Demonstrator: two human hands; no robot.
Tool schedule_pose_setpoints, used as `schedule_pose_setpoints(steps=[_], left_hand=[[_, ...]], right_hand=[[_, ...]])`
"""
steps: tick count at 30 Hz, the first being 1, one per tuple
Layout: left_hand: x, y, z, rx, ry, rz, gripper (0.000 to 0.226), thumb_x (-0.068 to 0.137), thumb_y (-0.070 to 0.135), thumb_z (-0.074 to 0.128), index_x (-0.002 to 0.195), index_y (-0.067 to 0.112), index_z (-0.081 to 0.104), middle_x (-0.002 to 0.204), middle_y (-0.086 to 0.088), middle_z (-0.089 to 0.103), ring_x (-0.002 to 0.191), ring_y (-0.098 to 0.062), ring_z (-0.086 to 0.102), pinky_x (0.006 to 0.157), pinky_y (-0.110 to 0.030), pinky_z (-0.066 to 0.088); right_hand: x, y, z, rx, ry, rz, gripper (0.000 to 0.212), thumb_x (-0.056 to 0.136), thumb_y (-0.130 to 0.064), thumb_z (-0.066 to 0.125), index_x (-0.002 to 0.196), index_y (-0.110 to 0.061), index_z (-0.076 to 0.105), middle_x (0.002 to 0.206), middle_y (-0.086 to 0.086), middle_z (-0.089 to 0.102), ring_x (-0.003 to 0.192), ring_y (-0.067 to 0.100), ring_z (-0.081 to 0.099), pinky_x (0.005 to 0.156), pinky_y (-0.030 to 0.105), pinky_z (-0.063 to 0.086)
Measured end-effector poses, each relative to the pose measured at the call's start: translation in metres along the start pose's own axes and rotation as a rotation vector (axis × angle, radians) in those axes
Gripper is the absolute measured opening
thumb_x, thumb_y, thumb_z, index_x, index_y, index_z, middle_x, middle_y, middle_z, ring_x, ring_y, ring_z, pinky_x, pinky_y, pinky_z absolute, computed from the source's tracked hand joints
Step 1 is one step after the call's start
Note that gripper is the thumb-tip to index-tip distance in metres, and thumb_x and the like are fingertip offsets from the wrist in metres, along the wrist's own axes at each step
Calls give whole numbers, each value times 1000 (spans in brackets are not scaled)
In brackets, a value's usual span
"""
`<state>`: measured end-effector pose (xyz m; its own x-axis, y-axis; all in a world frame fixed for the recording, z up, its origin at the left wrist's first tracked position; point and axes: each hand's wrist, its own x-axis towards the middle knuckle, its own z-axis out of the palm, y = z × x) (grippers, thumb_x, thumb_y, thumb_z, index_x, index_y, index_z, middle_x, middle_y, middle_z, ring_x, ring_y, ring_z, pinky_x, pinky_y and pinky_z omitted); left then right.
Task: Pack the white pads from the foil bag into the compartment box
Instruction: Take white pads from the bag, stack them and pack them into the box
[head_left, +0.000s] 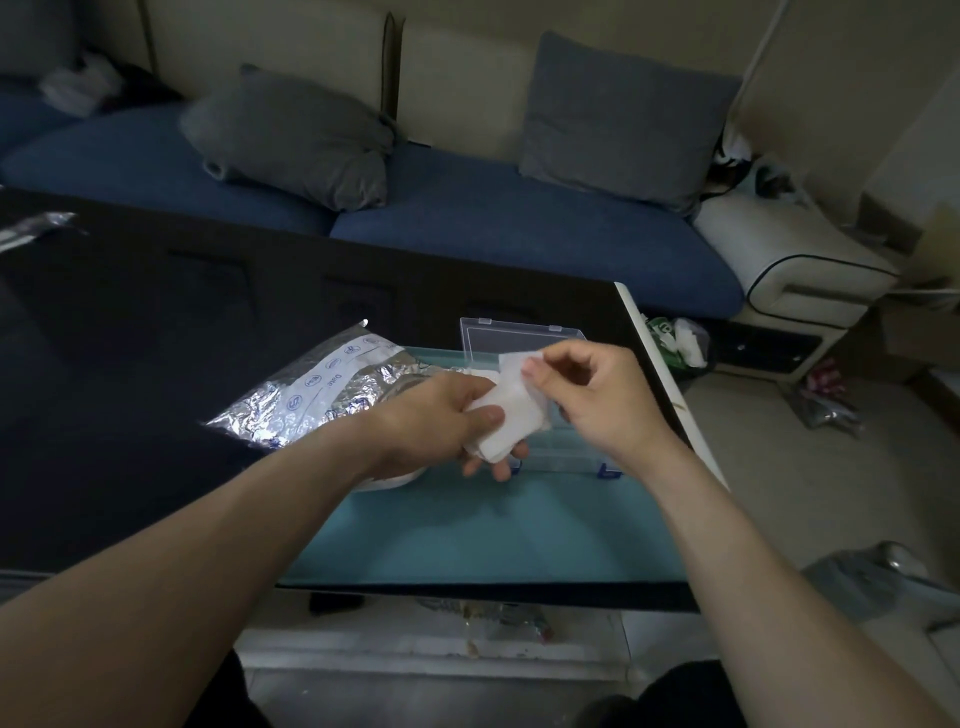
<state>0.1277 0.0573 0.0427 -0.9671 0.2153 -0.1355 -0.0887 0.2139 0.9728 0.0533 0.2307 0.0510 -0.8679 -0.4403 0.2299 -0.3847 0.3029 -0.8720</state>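
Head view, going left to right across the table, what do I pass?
Foil bag → left hand → stack of white pads → right hand pinching the top pad; the clear compartment box stands open behind them.

Location: domestic living room. Indicators: blue-cushioned sofa (519, 234) with cream backrest, two grey pillows (296, 137) (one slumped), low glass-topped desk (467, 530), cluttered floor (831, 467) at right.

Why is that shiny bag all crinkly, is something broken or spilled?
Nothing looks broken or spilled. The crinkled silver foil bag simply lies open on the black table, and both hands, left hand and right hand, hold white square pads.
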Motion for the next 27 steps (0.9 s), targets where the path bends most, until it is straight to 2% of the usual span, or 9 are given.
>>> schedule_pose_setpoints(steps=[2, 5, 7, 10, 15, 19, 22, 25, 27], left_hand=[[0, -1, 2, -29, 11, -7, 23, 106, 1, 35, 110, -9, 55, 90, -19, 72, 55, -12, 65, 49, -21, 45], [5, -6, 3, -178, 129, -43, 23, 106, 2, 35, 117, -7, 54, 99, -27, 70, 64, -23, 68, 49, -26, 48], [8, -6, 4, -384, 208, -87, 26, 106, 3, 36, 124, -10, 51, 100, -31, 66, 67, -28, 68, 49, -27, 51], [12, -1, 4, -560, 265, -120, 29, 106, 4, 36, 127, -8, 52, 109, -33, 67, 81, -36, 72, 60, -33, 60], [13, 11, 8, -762, 173, -106, 33, 106, 8, 33, 126, -8, 54, 118, -32, 65, 99, -43, 70, 74, -38, 61], [12, 14, 9, -792, 90, -69, 38, 103, 19, 40, 126, -5, 59, 123, -24, 66, 111, -34, 67, 89, -45, 58], [8, 17, 8, -750, 15, -50, 38, 97, 21, 49, 124, -2, 62, 113, -17, 70, 97, -27, 69, 84, -40, 61], [9, 18, 6, -727, 135, -119, 22, 99, 17, 53, 112, 1, 61, 85, -13, 66, 70, -23, 64, 57, -30, 55], [9, 17, 3, -706, 219, -156, 10, 98, 12, 54, 106, 6, 55, 74, -10, 61, 62, -24, 60, 55, -31, 51]], right_hand=[[2, 0, -3, 61, 155, 26, 14, 96, -19, 67, 83, -22, 69, 58, -16, 61, 52, -1, 53, 54, 16, 43], [5, -2, -9, 327, 347, 169, 11, 97, -23, 67, 87, -19, 71, 68, -9, 67, 61, 5, 58, 55, 22, 47], [4, -2, -10, 429, 277, 269, 9, 96, -23, 67, 91, -17, 73, 75, -6, 72, 68, 8, 63, 55, 22, 47], [0, 1, -1, 333, 145, 269, 8, 94, -22, 70, 93, -16, 75, 82, -2, 75, 74, 11, 68, 59, 24, 49], [-1, -4, 21, 371, 327, 304, 15, 89, -22, 76, 98, -12, 70, 86, 0, 75, 75, 10, 71, 59, 25, 52], [-1, -8, 35, 320, 312, 271, 13, 88, -23, 78, 91, -13, 70, 90, 5, 73, 82, 17, 72, 64, 26, 58], [-4, -14, 36, 321, 198, 270, 7, 91, -22, 74, 90, -15, 73, 87, 2, 75, 77, 10, 72, 59, 18, 54], [-2, -15, 28, 287, 127, 242, 12, 96, -22, 66, 97, -18, 77, 91, -6, 75, 79, 0, 68, 64, 14, 51], [4, -7, 18, 204, 194, 247, 14, 98, -20, 62, 101, -20, 76, 96, -5, 73, 85, 2, 64, 71, 20, 51]])
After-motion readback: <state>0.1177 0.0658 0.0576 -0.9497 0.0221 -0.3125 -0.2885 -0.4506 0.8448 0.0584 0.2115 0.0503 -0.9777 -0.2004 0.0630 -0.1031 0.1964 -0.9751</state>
